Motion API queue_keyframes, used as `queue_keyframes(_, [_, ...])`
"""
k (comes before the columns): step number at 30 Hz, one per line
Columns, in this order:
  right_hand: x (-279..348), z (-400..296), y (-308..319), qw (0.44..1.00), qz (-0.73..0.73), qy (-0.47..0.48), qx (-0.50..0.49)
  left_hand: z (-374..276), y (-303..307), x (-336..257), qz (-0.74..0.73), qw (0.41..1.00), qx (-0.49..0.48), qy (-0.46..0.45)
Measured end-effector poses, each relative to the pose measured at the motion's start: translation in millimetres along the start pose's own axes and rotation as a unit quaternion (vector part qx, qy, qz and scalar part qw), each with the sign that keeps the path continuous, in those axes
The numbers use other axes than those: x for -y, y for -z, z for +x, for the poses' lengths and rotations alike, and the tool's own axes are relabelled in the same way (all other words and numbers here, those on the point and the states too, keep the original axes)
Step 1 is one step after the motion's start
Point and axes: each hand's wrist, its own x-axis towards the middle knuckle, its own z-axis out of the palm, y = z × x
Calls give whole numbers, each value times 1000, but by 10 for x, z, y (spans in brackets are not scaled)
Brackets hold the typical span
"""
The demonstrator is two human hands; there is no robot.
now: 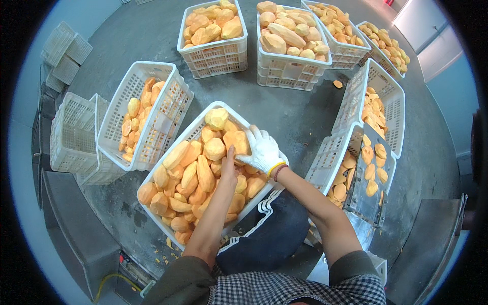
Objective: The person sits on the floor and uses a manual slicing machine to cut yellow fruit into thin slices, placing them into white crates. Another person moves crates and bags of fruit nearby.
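A white plastic crate (179, 134) heaped with peeled orange tubers, likely sweet potatoes, stands right before me. My right hand (262, 149), in a white knit glove, grips the right side of a large peeled sweet potato (235, 140) near the far corner. Bare and seen edge-on, my left hand (229, 166) presses against the lower left of that same tuber; its fingertips are partly hidden. Just left of the held tuber sit a round peeled sweet potato (214, 148) and, farther off, another one (216, 118) on top of the heap.
Right of me, a metal chute (366, 192) carries slices beside a crate of slices (398, 114). A part-filled crate (114, 131) stands left, near stacked crates (68, 133). Full crates (213, 61) line the far side. One slice (337, 84) lies on the floor.
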Motion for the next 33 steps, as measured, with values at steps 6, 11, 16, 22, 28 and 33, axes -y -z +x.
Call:
queue_keyframes(6, [182,-39,119,993,78,29,89,-187,77,78,-125,985,115,1])
queue_keyframes(11, [182,-69,241,959,276,-1,70,-175,0,-114,-121,982,118,82])
queue_keyframes(16, [-31,-335,151,943,237,-215,95,-15,29,-283,-138,963,191,131])
queue_keyframes(22, [-152,-400,-364,879,348,-251,209,-47,75,-76,-160,971,160,75])
queue_keyframes(28, [-84,-386,315,629,739,-241,16,-594,-130,-352,-235,898,360,-97])
queue_keyframes(33, [184,-869,1460,652,742,-75,-134,-1685,-822,-526,-129,863,470,-133])
